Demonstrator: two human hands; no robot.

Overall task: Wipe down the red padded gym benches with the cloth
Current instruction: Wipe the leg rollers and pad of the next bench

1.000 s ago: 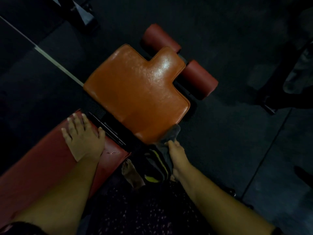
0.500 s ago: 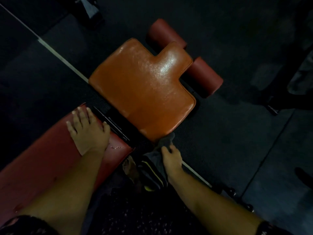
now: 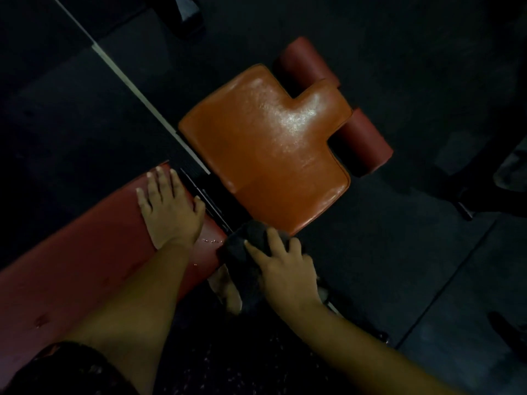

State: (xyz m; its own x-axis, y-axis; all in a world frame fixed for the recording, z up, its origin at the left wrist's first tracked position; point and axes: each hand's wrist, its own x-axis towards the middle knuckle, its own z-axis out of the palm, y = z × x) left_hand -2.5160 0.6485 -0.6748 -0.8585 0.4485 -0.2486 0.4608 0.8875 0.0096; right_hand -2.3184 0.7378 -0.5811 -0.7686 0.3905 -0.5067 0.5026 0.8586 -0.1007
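Note:
A long dark red bench pad [image 3: 74, 266] runs from the lower left toward the centre. My left hand [image 3: 168, 212] rests flat on its far end with fingers spread. Beyond a black metal gap lies an orange-brown seat pad [image 3: 268, 155] with a notch at its far side. A dark grey cloth [image 3: 245, 252] sits at the near corner of the red pad, below the orange pad's near edge. My right hand [image 3: 285, 269] lies on top of the cloth with fingers spread, pressing it down. Small wet spots glisten on the red pad beside the cloth.
Two red foam rollers [image 3: 365, 138] stick out behind the orange pad. A pale line [image 3: 137, 89] crosses the dark rubber floor at the left. Dark machine frames stand at the far right [image 3: 484, 195] and top [image 3: 185, 15]. A bare foot [image 3: 228, 289] shows under the cloth.
My right hand has moved left and up with the cloth, from beside the orange pad's near corner onto the red pad's end. My left hand has stayed on the red pad.

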